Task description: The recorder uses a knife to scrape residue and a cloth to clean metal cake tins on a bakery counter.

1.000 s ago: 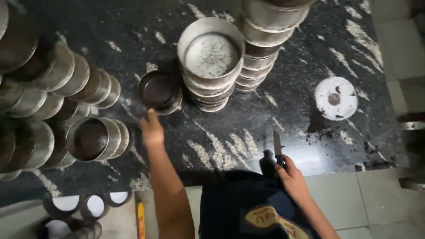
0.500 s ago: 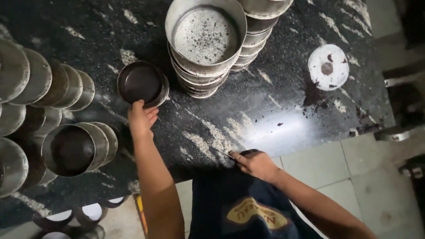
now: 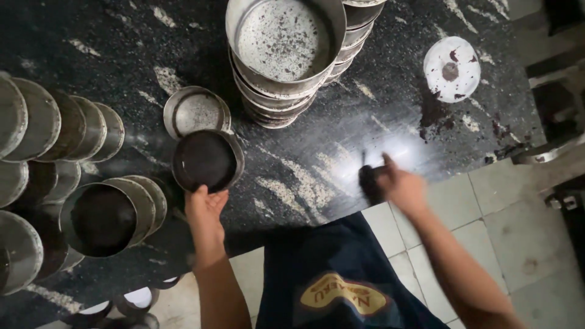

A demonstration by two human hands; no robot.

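Black stone counter (image 3: 109,42) with white flecks, glossy. Left hand (image 3: 206,210) grips the near rim of a small round metal tin (image 3: 206,160) holding a dark cake, fingers curled around the edge, thumb on the rim. Tin sits mid-left, just near an empty round tin (image 3: 194,111). Right hand (image 3: 399,187) is closed around a dark knife handle (image 3: 369,181), blurred, at the near counter edge. Far centre: stack of big scuffed steel pans (image 3: 283,55). Left: rows of tilted tins (image 3: 61,128). Far right: white round disc (image 3: 452,69), smeared.
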